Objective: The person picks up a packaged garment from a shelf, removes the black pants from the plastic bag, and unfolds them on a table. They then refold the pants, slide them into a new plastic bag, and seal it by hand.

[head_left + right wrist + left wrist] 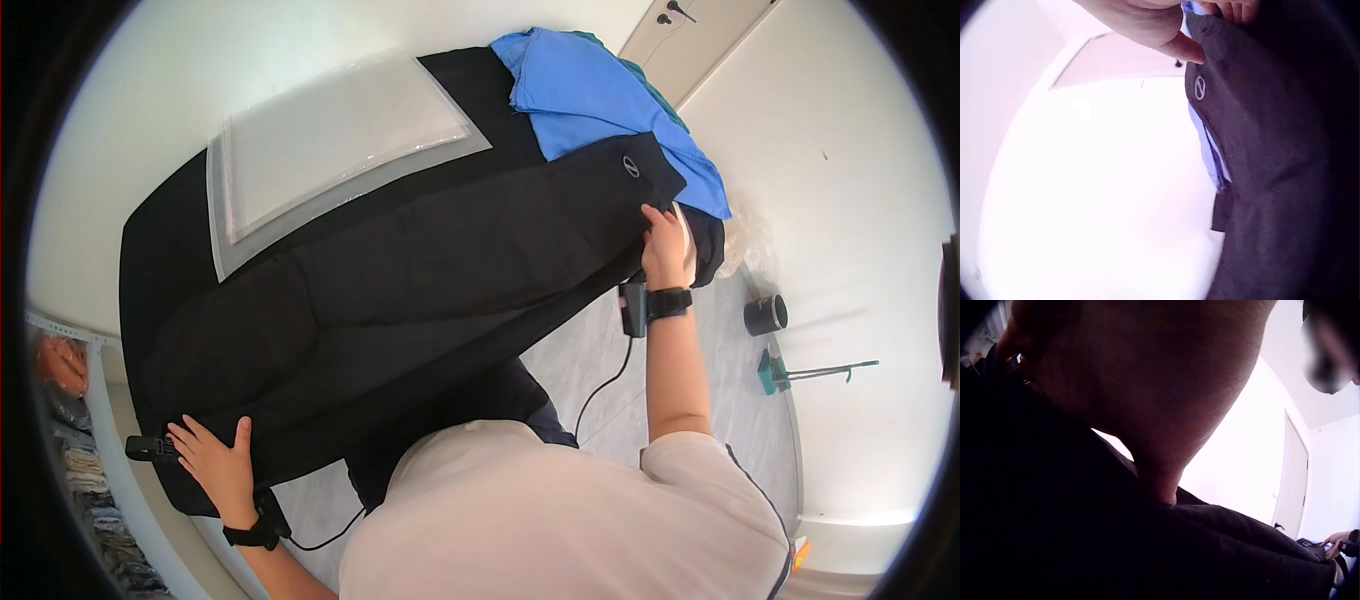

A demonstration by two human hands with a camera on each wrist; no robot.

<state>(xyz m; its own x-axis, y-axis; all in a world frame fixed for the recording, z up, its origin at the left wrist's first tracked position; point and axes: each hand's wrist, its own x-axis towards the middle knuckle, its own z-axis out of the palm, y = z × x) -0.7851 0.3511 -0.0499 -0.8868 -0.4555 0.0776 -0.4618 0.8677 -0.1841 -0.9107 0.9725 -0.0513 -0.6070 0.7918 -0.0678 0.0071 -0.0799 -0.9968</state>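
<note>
Black trousers lie lengthwise along a black-covered table, folded so the legs lie together. A small oval logo shows near the leg end, at the right. That end is pinched by my right hand; in the right wrist view its thumb presses one side of the cloth and the fingers curl at the other. At the opposite, wider end, my left hand rests palm down with its fingers spread. The left wrist view is mostly dark, with the left hand over the black cloth.
Clear plastic bags lie stacked at the back of the table. Blue cloth, with green cloth under it, sits at the far right. Shelves with packed clothes stand at left. A dark bin and a green dustpan are on the floor.
</note>
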